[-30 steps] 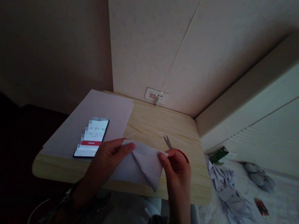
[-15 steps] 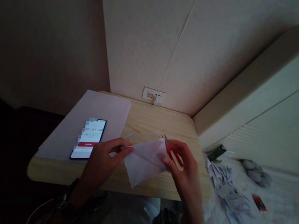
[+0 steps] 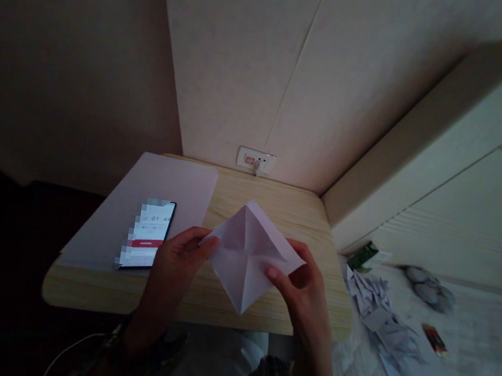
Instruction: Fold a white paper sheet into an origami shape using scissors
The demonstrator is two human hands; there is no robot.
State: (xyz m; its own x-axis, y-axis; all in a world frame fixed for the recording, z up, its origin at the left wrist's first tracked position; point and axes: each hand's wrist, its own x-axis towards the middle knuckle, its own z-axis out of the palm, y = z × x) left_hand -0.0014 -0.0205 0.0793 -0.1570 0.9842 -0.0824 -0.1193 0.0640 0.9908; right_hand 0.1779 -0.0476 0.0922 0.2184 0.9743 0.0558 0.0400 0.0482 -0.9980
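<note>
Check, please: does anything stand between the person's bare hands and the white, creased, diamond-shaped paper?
Nothing visible does: the bare left hand and bare right hand both hold the white, creased, diamond-shaped paper near its side corners. The lit, black-edged, rectangular phone lies off to the left on white paper sheets, not between them.

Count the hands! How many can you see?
2. The left hand pinches the left corner of the creased white paper; the right hand, partly hidden behind the paper, holds its right side. No other hand shows.

Wood-grain table (image 3: 303, 216): white paper (image 3: 177, 184), phone (image 3: 149, 233) atop it | Mattress-like surface (image 3: 485, 336): paper pieces (image 3: 392, 330), grey bundle (image 3: 429, 290), small packet (image 3: 434, 340)
</note>
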